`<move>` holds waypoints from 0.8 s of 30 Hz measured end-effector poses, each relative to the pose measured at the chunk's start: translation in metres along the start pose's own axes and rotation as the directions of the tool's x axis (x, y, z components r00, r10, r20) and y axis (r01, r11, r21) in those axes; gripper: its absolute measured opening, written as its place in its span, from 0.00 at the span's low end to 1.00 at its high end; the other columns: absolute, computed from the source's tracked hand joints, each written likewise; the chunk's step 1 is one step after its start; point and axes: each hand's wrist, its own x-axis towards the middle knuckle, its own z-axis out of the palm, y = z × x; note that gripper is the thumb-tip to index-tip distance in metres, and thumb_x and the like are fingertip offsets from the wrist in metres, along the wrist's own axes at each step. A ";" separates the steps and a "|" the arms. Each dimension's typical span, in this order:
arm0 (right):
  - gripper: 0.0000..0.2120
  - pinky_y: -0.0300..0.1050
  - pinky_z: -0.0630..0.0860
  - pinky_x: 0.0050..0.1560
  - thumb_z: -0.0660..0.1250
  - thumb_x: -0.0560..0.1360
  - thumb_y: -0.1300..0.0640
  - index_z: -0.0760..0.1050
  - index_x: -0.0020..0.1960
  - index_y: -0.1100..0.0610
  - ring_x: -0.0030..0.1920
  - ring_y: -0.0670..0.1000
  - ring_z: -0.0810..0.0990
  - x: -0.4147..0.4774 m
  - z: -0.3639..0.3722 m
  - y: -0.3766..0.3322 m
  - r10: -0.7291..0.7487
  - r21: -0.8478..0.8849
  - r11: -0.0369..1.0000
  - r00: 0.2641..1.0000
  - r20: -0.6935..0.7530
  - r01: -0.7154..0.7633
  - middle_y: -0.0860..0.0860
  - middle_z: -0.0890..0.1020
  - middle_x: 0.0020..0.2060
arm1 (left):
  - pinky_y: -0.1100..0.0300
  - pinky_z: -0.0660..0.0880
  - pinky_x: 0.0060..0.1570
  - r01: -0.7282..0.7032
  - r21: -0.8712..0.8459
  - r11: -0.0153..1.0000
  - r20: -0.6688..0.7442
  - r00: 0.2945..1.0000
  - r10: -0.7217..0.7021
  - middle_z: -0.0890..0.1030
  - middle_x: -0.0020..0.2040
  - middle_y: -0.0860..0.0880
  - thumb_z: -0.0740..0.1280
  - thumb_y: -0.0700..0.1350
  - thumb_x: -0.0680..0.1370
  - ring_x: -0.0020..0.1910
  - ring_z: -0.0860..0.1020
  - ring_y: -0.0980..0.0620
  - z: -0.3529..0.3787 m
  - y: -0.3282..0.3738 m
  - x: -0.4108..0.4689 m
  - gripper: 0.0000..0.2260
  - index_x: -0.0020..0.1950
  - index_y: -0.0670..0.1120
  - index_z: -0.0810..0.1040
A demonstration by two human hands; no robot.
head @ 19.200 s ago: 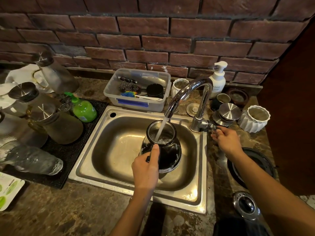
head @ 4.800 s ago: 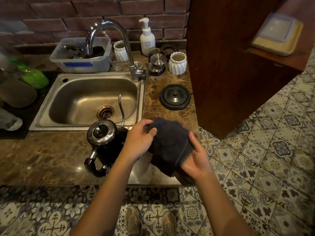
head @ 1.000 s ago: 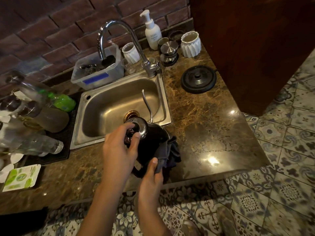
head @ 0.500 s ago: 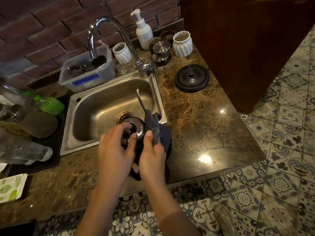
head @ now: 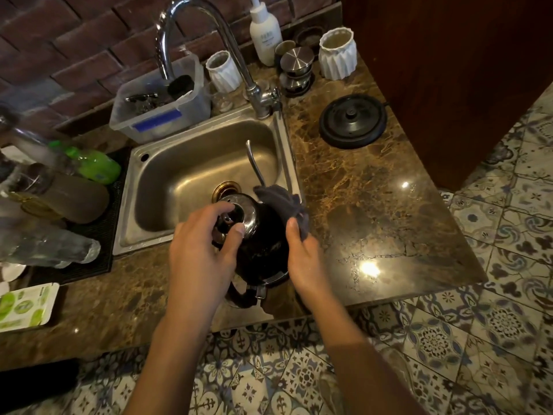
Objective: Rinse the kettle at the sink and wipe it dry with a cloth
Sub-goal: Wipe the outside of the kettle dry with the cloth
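Observation:
A black kettle [head: 263,238] with a shiny steel lid and a thin curved spout stands on the counter at the sink's front right corner, its handle towards me. My left hand [head: 203,247] grips the kettle's lid from above. My right hand [head: 302,256] holds a dark grey cloth [head: 281,199] pressed against the kettle's right side, near the base of the spout. The steel sink [head: 167,181] lies behind, with its tap [head: 194,28] off.
The black kettle base [head: 352,121] lies on the marble counter [head: 374,211] to the right. Behind the sink stand a clear tub [head: 161,103], a soap pump bottle [head: 264,28] and white ribbed cups [head: 338,52]. Glass carafes and a green bottle [head: 92,164] lie on a mat at left.
My right hand slid the cloth from the kettle's lower front up and round to its right side by the spout. My left hand stayed on the lid.

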 end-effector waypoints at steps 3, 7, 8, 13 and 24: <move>0.28 0.52 0.56 0.83 0.52 0.79 0.30 0.63 0.77 0.37 0.83 0.47 0.57 -0.036 0.018 0.019 -0.095 0.042 0.995 0.995 -0.035 0.096 0.42 0.60 0.82 | 0.46 0.79 0.55 -0.019 0.006 1.000 0.013 1.000 0.019 0.77 0.56 0.60 0.70 0.50 0.78 0.57 0.76 0.54 -0.001 -0.002 0.001 0.15 0.64 0.53 0.78; 0.17 0.31 0.43 0.79 0.51 0.83 0.39 0.55 0.70 0.25 0.80 0.33 0.36 -0.078 0.046 0.019 -0.196 0.095 0.976 0.981 0.008 0.194 0.34 0.42 0.81 | 0.45 0.79 0.56 -0.025 0.022 0.999 0.016 1.000 0.024 0.75 0.55 0.61 0.70 0.50 0.78 0.57 0.74 0.55 -0.002 -0.003 0.002 0.15 0.64 0.53 0.79; 0.20 0.31 0.43 0.79 0.52 0.83 0.38 0.54 0.73 0.26 0.80 0.33 0.37 -0.088 0.056 0.018 -0.198 0.113 0.974 0.980 0.011 0.196 0.35 0.43 0.82 | 0.45 0.78 0.56 -0.024 0.020 1.000 0.018 1.000 0.023 0.75 0.55 0.61 0.70 0.50 0.78 0.57 0.74 0.55 -0.002 -0.002 0.002 0.14 0.64 0.53 0.78; 0.26 0.42 0.72 0.71 0.57 0.76 0.29 0.72 0.70 0.37 0.70 0.41 0.75 -0.120 0.072 0.007 0.055 0.342 0.936 0.995 0.079 -0.079 0.35 0.80 0.65 | 0.51 0.76 0.55 -0.045 0.060 0.997 0.025 0.999 0.043 0.78 0.56 0.58 0.70 0.50 0.78 0.57 0.76 0.51 -0.004 -0.005 0.004 0.14 0.63 0.53 0.79; 0.17 0.51 0.80 0.62 0.68 0.80 0.54 0.77 0.68 0.55 0.64 0.54 0.84 -0.066 -0.035 -0.030 0.163 0.718 0.689 0.986 -0.022 -0.098 0.55 0.86 0.61 | 0.45 0.79 0.55 -0.018 -0.002 1.000 0.063 0.998 0.018 0.79 0.58 0.55 0.71 0.51 0.77 0.59 0.75 0.52 -0.006 -0.012 0.008 0.14 0.63 0.55 0.78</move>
